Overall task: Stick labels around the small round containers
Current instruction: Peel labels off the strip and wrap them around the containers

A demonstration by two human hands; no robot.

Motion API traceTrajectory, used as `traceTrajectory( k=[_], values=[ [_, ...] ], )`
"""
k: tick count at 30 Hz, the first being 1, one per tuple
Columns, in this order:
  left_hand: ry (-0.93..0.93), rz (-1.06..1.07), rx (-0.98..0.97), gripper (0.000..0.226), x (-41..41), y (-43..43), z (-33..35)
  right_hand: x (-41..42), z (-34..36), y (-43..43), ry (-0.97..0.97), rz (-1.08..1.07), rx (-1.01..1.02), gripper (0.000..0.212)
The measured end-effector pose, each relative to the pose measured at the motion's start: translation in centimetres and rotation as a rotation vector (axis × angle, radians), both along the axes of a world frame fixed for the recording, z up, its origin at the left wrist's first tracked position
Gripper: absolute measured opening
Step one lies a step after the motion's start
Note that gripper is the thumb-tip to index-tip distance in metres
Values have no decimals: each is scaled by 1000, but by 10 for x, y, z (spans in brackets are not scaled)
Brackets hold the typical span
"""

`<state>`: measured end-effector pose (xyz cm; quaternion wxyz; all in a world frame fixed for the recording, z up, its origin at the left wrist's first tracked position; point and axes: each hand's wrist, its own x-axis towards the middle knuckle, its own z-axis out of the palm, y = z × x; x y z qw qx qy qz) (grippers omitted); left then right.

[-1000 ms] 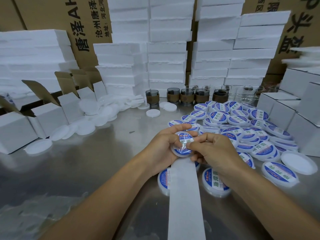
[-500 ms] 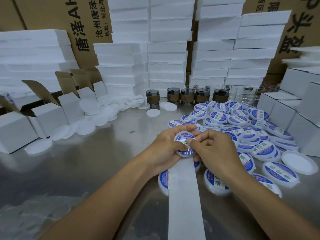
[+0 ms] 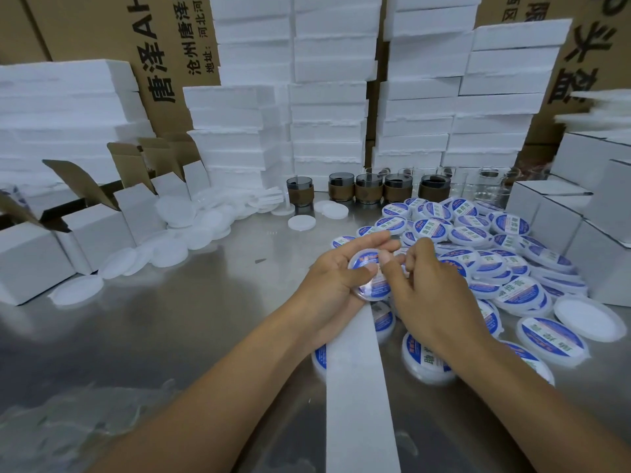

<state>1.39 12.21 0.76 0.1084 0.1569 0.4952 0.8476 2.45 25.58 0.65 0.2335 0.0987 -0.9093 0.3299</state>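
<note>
Steel table (image 3: 205,319), bare metal left (pile (image 3: 478,233) crowds right); left hand (image 3: 334,285) clasps container (image 3: 371,290), right hand (image 3: 433,295) pinches edge.

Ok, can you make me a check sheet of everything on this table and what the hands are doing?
Surface: shiny metal table.
Job's things: small round clear container with a blue-and-white label, held above the table; white paper backing strip running from beneath it toward the camera; pile of labelled round containers at right.
Clutter: plain white round lids and open white cardboard boxes at left; dark glass cups with brown bands at the back.
Grippers: left hand grips the container; right hand pinches its edge, thumb on top.
Cables: nothing seen.
Surroundings: stacked white foam slabs; brown cardboard cartons with black print.
</note>
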Motion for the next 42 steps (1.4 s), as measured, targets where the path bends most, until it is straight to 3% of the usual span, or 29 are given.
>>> traceTrajectory(
  k=[4, 9, 15, 21, 29, 34, 38, 42],
  values=[
    [9, -1, 85, 28, 0, -2, 0, 0, 2, 2, -42, 40, -134, 41],
    [-5, 11, 125, 26, -4, -4, -3, 0, 9, -2, -227, 337, -535, 20],
    [-20, 43, 116, 28, -6, -5, -5, -2, 6, -2, -223, 326, -522, 16],
    [-2, 113, -100, 27, -4, -3, -10, -3, 6, 2, -114, 243, -663, 3],
    [16, 175, -117, 26, -4, -2, -11, -2, 6, -1, -114, 259, -533, 26],
    [63, 203, -185, 36, -4, -1, -11, -6, 4, 2, -161, 254, -684, 2],
    [75, 188, -212, 36, -3, -2, -11, -7, 4, 4, -136, 222, -681, 13],
    [76, 193, -188, 31, -4, -2, -12, -7, 2, 4, -105, 236, -638, 2]
  ],
)
